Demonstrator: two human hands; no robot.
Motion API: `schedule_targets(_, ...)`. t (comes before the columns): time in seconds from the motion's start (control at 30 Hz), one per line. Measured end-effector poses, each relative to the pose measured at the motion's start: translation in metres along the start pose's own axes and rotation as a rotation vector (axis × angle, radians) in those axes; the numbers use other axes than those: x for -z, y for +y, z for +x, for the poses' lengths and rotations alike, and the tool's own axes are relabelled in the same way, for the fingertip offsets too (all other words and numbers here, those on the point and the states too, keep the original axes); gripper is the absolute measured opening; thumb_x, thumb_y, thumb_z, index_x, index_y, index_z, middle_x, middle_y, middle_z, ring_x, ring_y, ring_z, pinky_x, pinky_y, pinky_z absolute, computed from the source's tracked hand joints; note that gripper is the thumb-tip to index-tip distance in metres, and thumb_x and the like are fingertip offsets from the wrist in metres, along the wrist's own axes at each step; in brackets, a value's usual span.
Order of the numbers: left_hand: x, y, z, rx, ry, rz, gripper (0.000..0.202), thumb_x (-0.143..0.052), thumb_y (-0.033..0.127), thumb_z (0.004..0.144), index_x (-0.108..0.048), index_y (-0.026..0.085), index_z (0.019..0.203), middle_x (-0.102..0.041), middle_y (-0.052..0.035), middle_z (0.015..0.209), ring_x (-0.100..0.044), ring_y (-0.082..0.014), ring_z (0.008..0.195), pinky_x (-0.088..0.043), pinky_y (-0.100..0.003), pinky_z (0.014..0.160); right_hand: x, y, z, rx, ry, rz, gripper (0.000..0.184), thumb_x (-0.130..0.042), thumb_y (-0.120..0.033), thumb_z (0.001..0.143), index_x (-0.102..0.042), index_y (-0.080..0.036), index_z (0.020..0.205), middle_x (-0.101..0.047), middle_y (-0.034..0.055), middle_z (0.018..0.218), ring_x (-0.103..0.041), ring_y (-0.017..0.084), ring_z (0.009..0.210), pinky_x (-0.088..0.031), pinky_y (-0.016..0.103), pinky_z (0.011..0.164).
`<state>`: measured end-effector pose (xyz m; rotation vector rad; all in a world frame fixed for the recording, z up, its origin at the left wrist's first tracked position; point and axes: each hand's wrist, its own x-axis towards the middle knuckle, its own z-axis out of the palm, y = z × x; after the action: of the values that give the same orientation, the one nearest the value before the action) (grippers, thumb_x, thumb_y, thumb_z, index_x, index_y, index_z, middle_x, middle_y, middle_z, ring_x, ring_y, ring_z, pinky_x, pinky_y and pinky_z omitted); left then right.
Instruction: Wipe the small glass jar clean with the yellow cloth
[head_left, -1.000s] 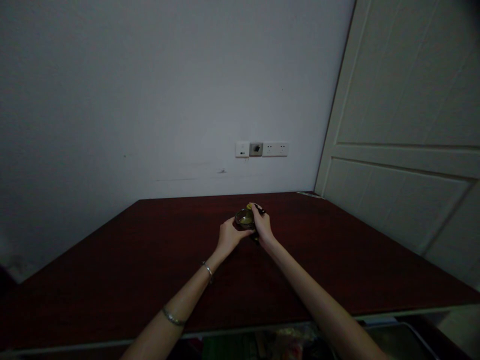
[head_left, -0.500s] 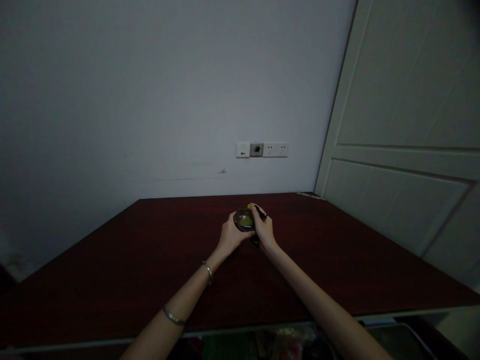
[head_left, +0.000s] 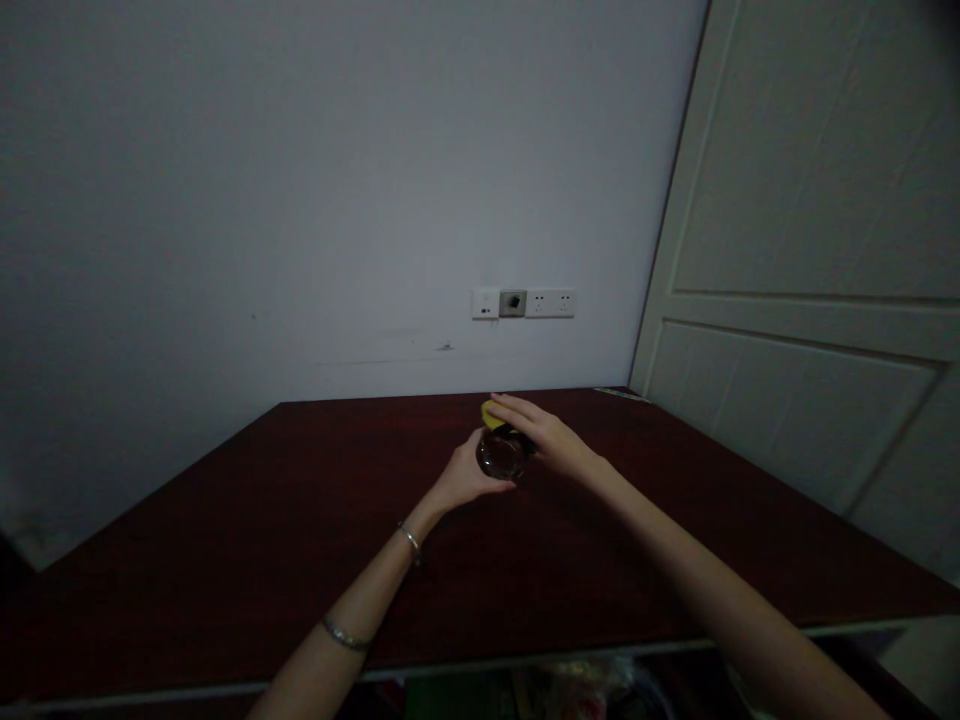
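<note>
My left hand point(head_left: 466, 476) is wrapped round the left side of a round, clear glass vessel point(head_left: 499, 457). The vessel is tilted, with its round face towards me; whether it is a cup or a jar I cannot tell. My right hand point(head_left: 541, 428) comes over its far right side, fingers pointing left. Under those fingers sits a soft-looking yellow and black piece point(head_left: 492, 414), pressed against or just behind the glass. Its kind does not show, and much of it is hidden by my fingers.
The hands are above a dark red table point(head_left: 315, 500). Behind it stands a pale wall with sockets point(head_left: 550, 303); a white panelled door point(head_left: 810, 300) is on the right. Below the front edge lies a shelf of assorted items point(head_left: 457, 695).
My right hand has shifted from gripping the vessel's right side to lying over its far side, forearm swung right. The yellow piece, earlier partly seen through the glass, now shows at its far edge.
</note>
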<state>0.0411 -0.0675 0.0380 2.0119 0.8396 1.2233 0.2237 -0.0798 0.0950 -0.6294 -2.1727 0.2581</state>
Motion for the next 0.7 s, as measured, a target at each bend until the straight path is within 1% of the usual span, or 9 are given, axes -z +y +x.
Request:
schedule_targets(0.07,-0.001,0.001,-0.002,0.017,-0.012,0.006,0.073,-0.08,0.022,0.048,-0.048,0.012,0.113,-0.063,-0.0098,0.105,-0.06,-0.0234,0.097,-0.048,-0.035,0.084,-0.001,-0.009,0.003,0.078,-0.138,-0.057,0.062,-0.05,0.001,0.072,-0.05,-0.032,0.123,-0.043,-0.0023,0.138,-0.036,0.018,0.13,-0.029,0.041,0.108)
schedule_targets(0.1,-0.001,0.002,-0.003,0.022,-0.001,0.017,0.07,-0.08,0.023,0.049,-0.048,0.012,0.111,-0.064,-0.0094,0.102,-0.061,-0.023,0.094,-0.049,-0.034,0.082,-0.002,-0.011,0.004,0.096,-0.175,-0.078,0.063,-0.049,0.002,0.072,-0.048,-0.032,0.125,-0.042,-0.0025,0.138,-0.035,0.018,0.13,-0.029,0.04,0.109)
schedule_targets(0.2,0.0,0.005,-0.004,0.006,0.06,0.052,0.077,-0.079,0.024,0.05,-0.044,0.012,0.118,-0.064,-0.0078,0.101,-0.061,-0.0218,0.091,-0.049,-0.032,0.079,-0.002,-0.014,0.004,0.091,-0.193,-0.118,0.065,-0.046,0.003,0.073,-0.043,-0.031,0.129,-0.037,-0.0016,0.141,-0.035,0.017,0.13,-0.028,0.039,0.109)
schedule_targets(0.3,0.001,0.007,-0.003,-0.024,0.101,0.073,0.082,-0.078,0.026,0.052,-0.041,0.014,0.124,-0.064,-0.0068,0.103,-0.061,-0.0209,0.093,-0.049,-0.032,0.082,0.001,-0.013,0.003,0.068,-0.175,-0.14,0.067,-0.046,0.002,0.073,-0.041,-0.032,0.13,-0.037,-0.0012,0.141,-0.036,0.017,0.129,-0.03,0.039,0.108)
schedule_targets(0.37,0.002,0.007,-0.003,-0.037,0.136,0.077,0.082,-0.078,0.028,0.053,-0.041,0.015,0.124,-0.062,-0.008,0.108,-0.06,-0.0212,0.098,-0.047,-0.033,0.087,0.0,-0.011,0.002,0.058,-0.154,-0.161,0.067,-0.046,0.002,0.074,-0.039,-0.032,0.131,-0.037,-0.0007,0.141,-0.037,0.017,0.129,-0.031,0.04,0.107)
schedule_targets(0.43,0.003,0.005,-0.001,-0.014,0.197,0.078,0.081,-0.078,0.029,0.052,-0.042,0.015,0.124,-0.062,-0.009,0.11,-0.059,-0.0214,0.102,-0.046,-0.033,0.09,-0.004,-0.008,-0.001,0.061,-0.102,-0.184,0.065,-0.046,0.0,0.075,-0.04,-0.03,0.132,-0.037,0.0012,0.141,-0.036,0.018,0.129,-0.031,0.041,0.107)
schedule_targets(0.53,0.004,0.003,0.001,0.045,0.263,0.076,0.079,-0.078,0.027,0.051,-0.044,0.015,0.121,-0.064,-0.0086,0.106,-0.06,-0.0208,0.099,-0.047,-0.032,0.088,-0.016,-0.002,-0.007,0.082,-0.018,-0.232,0.06,-0.045,0.0,0.077,-0.042,-0.026,0.131,-0.038,0.0046,0.141,-0.033,0.02,0.131,-0.03,0.043,0.108)
schedule_targets(0.6,0.003,0.002,0.002,0.049,0.272,0.066,0.074,-0.077,0.025,0.053,-0.045,0.015,0.119,-0.065,-0.0074,0.103,-0.062,-0.0196,0.094,-0.048,-0.031,0.085,-0.026,0.0,-0.012,0.077,0.02,-0.292,0.059,-0.044,0.0,0.077,-0.041,-0.023,0.132,-0.039,0.0068,0.14,-0.032,0.021,0.132,-0.03,0.043,0.109)
schedule_targets(0.7,0.002,0.0,0.003,0.043,0.311,0.035,0.07,-0.074,0.02,0.053,-0.046,0.015,0.117,-0.066,-0.0068,0.102,-0.063,-0.0179,0.09,-0.049,-0.028,0.081,-0.043,-0.004,-0.018,0.03,0.107,-0.398,0.058,-0.043,-0.001,0.078,-0.039,-0.019,0.133,-0.044,0.0107,0.136,-0.033,0.023,0.131,-0.035,0.044,0.106)
